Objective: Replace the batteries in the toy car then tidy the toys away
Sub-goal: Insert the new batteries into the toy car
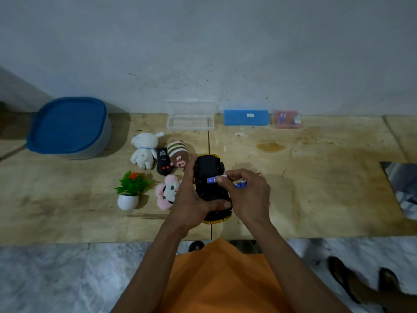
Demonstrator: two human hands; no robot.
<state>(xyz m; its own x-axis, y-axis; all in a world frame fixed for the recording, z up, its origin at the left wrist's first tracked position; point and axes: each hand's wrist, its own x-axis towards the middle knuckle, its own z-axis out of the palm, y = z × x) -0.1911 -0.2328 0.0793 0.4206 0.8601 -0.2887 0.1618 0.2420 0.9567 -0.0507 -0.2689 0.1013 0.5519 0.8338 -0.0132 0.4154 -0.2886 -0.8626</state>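
The toy car [208, 168] lies upside down at the middle of the ledge, black underside up, yellow body showing at its ends. My left hand [191, 199] grips it from the left side and near end. My right hand [247, 195] pinches a blue battery [213, 179] over the car's underside. A second blue battery [242, 182] is tucked between the fingers of that same hand. Left of the car lie a white plush rabbit [144, 151], a striped brown plush [178, 154], a pink plush [168, 192] and a black remote [163, 163].
A blue-lidded grey tub [68, 127] stands at the back left. By the wall are an open clear plastic box [190, 119], a blue case [246, 117] and a pink box [286, 119]. A small potted plant [130, 190] stands front left. Another person's sandalled feet [363, 281] are lower right.
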